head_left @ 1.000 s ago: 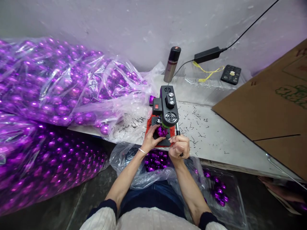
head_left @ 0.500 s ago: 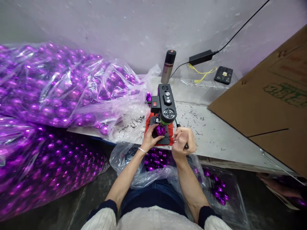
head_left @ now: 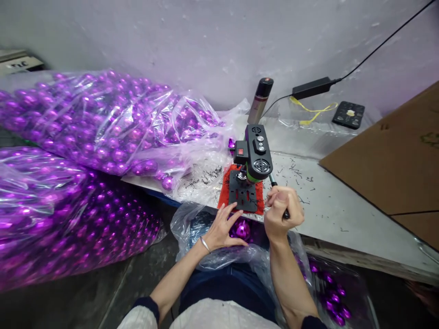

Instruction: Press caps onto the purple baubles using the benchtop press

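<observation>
A small black press-like machine [head_left: 259, 153] stands on a red mat [head_left: 224, 194], its black slotted base plate [head_left: 243, 194] bare. My left hand [head_left: 221, 228] is over the lap just in front of the plate, fingers spread, beside a shiny purple ball [head_left: 242, 229]. Whether the fingers touch the ball is hard to tell; it looks loose between thumb and fingers. To the right of the machine my right hand [head_left: 284, 210] is closed round the black-ended lever [head_left: 286, 214]. A clear plastic bag [head_left: 187, 224] lies over the lap below.
Large clear bags of purple balls [head_left: 103, 123] fill the left. Behind the machine stand a spray can [head_left: 260, 100], a black power adapter [head_left: 312, 87] and a black box-like item [head_left: 349, 114]. A cardboard box [head_left: 384, 160] is at right. Black scraps dot the white table [head_left: 322, 196].
The purple ball has left the base plate and is now lower, over the lap. My left hand has moved down and opened. My right hand stays on the lever. The view has shifted left.
</observation>
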A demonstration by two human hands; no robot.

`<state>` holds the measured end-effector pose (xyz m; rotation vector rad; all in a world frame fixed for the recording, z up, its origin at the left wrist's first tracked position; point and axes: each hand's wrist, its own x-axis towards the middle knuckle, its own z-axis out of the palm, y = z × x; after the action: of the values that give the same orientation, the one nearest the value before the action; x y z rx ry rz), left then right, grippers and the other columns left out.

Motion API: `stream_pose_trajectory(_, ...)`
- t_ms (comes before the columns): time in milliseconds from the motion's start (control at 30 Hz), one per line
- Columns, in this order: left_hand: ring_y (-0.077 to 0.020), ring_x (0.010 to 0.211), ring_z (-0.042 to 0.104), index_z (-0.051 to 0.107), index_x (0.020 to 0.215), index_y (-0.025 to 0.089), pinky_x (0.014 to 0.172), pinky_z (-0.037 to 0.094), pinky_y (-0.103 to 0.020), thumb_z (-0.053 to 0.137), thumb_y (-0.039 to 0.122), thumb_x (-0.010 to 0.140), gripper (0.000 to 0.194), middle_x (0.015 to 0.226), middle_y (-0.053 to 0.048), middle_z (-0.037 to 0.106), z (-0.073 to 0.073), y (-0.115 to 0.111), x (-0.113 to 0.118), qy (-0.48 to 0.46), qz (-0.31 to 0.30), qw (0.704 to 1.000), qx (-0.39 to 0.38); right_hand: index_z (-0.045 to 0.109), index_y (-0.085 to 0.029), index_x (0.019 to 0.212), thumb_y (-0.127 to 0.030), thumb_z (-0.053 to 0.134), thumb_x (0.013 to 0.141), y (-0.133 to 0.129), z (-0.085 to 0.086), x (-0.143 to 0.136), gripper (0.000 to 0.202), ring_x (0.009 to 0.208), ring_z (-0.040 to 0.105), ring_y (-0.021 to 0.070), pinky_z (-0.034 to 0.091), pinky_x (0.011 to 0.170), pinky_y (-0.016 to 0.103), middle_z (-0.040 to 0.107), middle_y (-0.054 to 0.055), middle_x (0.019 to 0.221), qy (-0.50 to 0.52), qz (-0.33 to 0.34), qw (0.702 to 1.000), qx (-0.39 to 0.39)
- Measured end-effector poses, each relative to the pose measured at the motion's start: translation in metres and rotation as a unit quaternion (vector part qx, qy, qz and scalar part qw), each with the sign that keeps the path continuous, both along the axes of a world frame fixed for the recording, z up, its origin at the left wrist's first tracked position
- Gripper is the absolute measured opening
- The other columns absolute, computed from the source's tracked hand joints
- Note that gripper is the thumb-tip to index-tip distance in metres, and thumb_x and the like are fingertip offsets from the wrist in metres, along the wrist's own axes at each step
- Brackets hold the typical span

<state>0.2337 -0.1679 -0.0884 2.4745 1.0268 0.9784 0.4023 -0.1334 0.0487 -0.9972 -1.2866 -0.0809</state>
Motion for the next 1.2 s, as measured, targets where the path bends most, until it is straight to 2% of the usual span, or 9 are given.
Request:
stream_pose_trajectory(100,-0.0347,0.145,0.049,0.046,0.151,0.018,0.119,0.040,-0.061,0.057,0.052,0.098,0.065,0.153,-0.023,0.052,0.009,0.038,-0.019,-0.047,0.113,0.993,-0.001,0.052,-0.022,0.064,-0.019,0.049,0.099,0.000,-0.002,0.001,0.035,0.063,0.059,0.0145,0.044,0.058,0.030,0.058,0.000,0.064,-0.004,0.003,1.000,-0.003)
stream_pose_trajectory(233,-0.0381,0.144,0.050,0.052,0.145,0.008,0.121,0.036,-0.061,0.050,0.030,0.099,0.051,0.145,-0.026,0.058,0.037,0.110,-0.060,-0.071,0.347,0.934,-0.041,0.052,-0.022,0.065,-0.018,0.050,0.099,-0.001,-0.004,0.002,0.034,0.063,0.058,0.0134,0.043,0.058,0.030,0.060,0.000,0.067,-0.012,0.003,1.000,-0.008)
stream_pose_trajectory(400,-0.0417,0.120,0.068,0.062,0.131,0.005,0.107,0.049,-0.054,0.055,0.015,0.091,0.042,0.118,-0.027,0.072,0.066,0.154,-0.092,0.010,0.440,0.880,-0.177,0.053,-0.021,0.065,-0.018,0.051,0.098,-0.001,-0.007,0.001,0.033,0.062,0.059,0.0134,0.043,0.059,0.030,0.061,0.000,0.068,-0.010,-0.005,1.000,-0.006)
stream_pose_trajectory(500,-0.0403,0.123,0.066,0.065,0.124,0.010,0.109,0.048,-0.052,0.069,0.019,0.086,0.040,0.118,-0.022,0.073,0.071,0.153,-0.087,-0.045,0.431,0.874,-0.222,0.053,-0.022,0.065,-0.017,0.051,0.097,-0.001,-0.008,0.001,0.032,0.063,0.059,0.0140,0.044,0.059,0.031,0.061,0.000,0.067,-0.012,-0.001,1.000,-0.001)
stream_pose_trajectory(600,-0.0342,0.119,0.069,0.059,0.131,0.014,0.105,0.053,-0.048,0.080,0.032,0.081,0.057,0.121,-0.017,0.073,0.070,0.142,-0.072,-0.203,0.341,0.866,-0.303,0.052,-0.022,0.066,-0.016,0.050,0.097,-0.001,-0.009,0.002,0.032,0.064,0.059,0.0143,0.044,0.060,0.031,0.059,0.000,0.065,-0.022,-0.003,1.000,0.002)
stream_pose_trajectory(767,-0.0262,0.089,0.077,0.057,0.130,0.019,0.076,0.064,-0.038,0.070,0.064,0.085,0.065,0.109,-0.012,0.075,0.063,0.115,-0.043,-0.436,0.130,0.749,-0.481,0.050,-0.022,0.067,-0.015,0.049,0.097,-0.002,-0.009,0.002,0.031,0.064,0.058,0.0134,0.043,0.059,0.029,0.058,0.000,0.066,-0.037,0.001,0.999,-0.004)
stream_pose_trajectory(933,-0.0226,0.088,0.078,0.049,0.143,0.030,0.077,0.064,-0.036,0.072,0.058,0.086,0.068,0.114,-0.007,0.074,0.062,0.097,-0.027,-0.480,0.060,0.688,-0.541,0.050,-0.022,0.069,-0.012,0.050,0.096,-0.002,-0.008,0.003,0.029,0.065,0.058,0.0125,0.044,0.060,0.028,0.058,-0.001,0.067,-0.040,0.012,0.999,0.007)
stream_pose_trajectory(1033,-0.0214,0.095,0.076,0.048,0.146,0.033,0.077,0.064,-0.035,0.073,0.051,0.085,0.068,0.121,-0.006,0.072,0.059,0.090,-0.023,-0.473,0.055,0.698,-0.536,0.050,-0.022,0.070,-0.010,0.049,0.096,-0.003,-0.008,0.003,0.028,0.066,0.059,0.0122,0.045,0.060,0.028,0.058,-0.001,0.068,-0.048,0.012,0.999,0.007)
stream_pose_trajectory(1200,-0.0174,0.099,0.071,0.059,0.131,0.023,0.080,0.059,-0.026,0.085,0.047,0.074,0.067,0.121,-0.006,0.071,0.044,0.082,-0.017,-0.459,0.136,0.750,-0.457,0.049,-0.021,0.070,-0.010,0.049,0.096,-0.002,0.000,0.002,0.029,0.067,0.058,0.0116,0.044,0.060,0.027,0.057,-0.002,0.068,-0.052,0.013,0.999,0.005)
